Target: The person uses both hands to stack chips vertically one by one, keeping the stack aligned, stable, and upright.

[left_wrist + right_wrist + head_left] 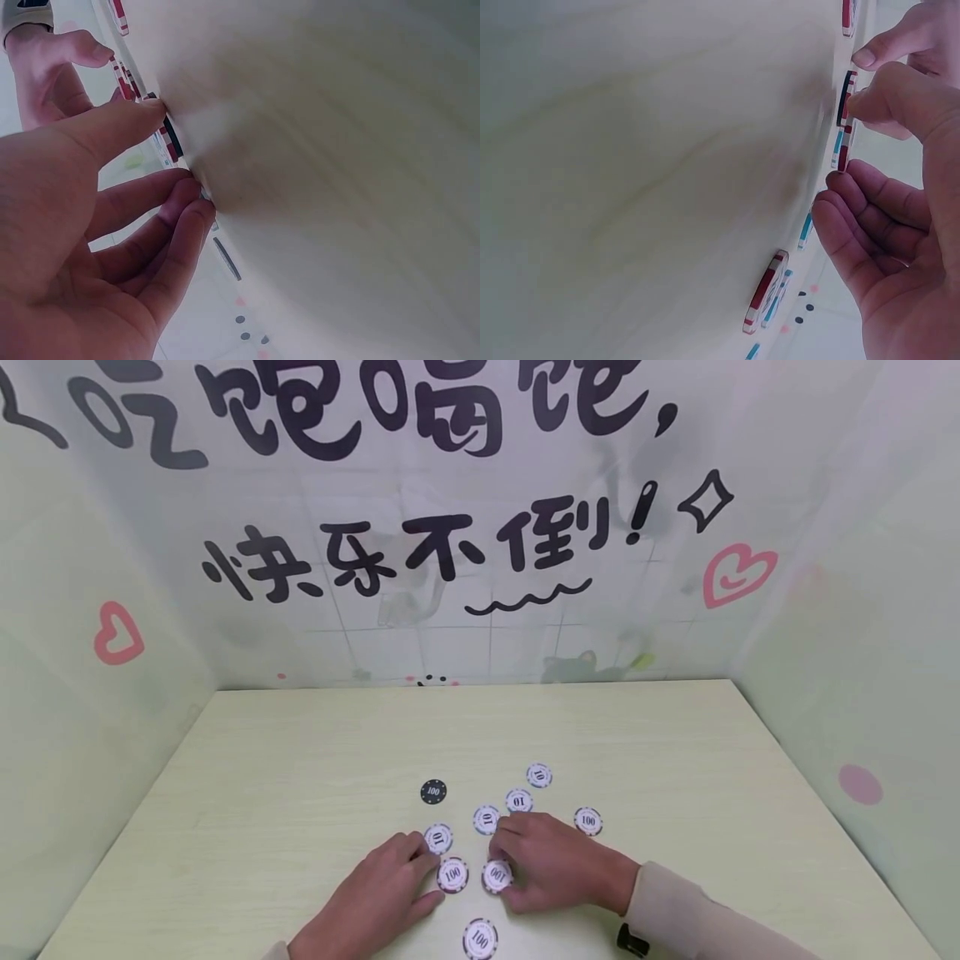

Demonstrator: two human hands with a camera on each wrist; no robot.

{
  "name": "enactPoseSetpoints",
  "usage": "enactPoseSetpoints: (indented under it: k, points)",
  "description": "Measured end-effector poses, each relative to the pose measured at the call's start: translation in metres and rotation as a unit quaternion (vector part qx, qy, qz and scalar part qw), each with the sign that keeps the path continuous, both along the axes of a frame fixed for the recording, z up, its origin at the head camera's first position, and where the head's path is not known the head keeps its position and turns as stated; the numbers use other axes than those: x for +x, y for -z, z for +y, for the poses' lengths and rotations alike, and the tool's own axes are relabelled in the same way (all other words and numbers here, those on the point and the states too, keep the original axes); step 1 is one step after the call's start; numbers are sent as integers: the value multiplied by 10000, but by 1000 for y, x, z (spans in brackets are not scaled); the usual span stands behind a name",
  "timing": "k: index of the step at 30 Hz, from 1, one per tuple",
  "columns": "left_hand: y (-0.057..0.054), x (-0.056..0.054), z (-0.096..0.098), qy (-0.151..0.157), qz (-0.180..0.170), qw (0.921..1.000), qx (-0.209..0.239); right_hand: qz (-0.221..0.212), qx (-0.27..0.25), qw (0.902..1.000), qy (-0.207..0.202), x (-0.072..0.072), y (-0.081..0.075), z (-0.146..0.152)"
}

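My left hand [371, 893] has its thumb and fingers on opposite edges of a white 100 poker chip [452, 875]. In the left wrist view, a black chip [174, 136] lies under that chip, between thumb and forefinger. Just to its right, my right hand [558, 864] pinches another white 100 chip [497, 877] with red edge marks, flat at the table. A white 10 chip [438, 838] lies by the left fingertips. Beyond the right fingers is a second 10 chip [486, 819], partly beside the knuckles.
On the pale wooden table [322, 752] lie a black 100 chip [433, 791], two more 10 chips [539, 775], a white 100 chip [588, 821] at right and one nearer me [480, 938]. Printed white sheets [487, 635] stand along the back and sides. A small black object [633, 941] shows under the right sleeve.
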State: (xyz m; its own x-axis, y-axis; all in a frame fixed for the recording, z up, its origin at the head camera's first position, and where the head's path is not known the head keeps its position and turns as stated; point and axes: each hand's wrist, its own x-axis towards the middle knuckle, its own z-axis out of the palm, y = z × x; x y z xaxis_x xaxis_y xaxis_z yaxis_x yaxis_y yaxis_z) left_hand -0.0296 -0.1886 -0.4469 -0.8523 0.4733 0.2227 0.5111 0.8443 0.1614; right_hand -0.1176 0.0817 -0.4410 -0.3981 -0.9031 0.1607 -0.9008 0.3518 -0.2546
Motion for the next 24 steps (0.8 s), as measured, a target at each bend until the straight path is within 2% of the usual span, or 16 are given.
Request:
enactPoseSetpoints:
  k: [7,13,24]
  points:
    - [0,0,0,7,65,10000,34,-22,-11,10000,85,-1,0,-10]
    - [1,0,0,26,25,10000,27,146,72,9999,37,-4,1,-16]
    - [0,0,-1,44,284,9996,71,102,242,9997,-31,-5,-4,-32]
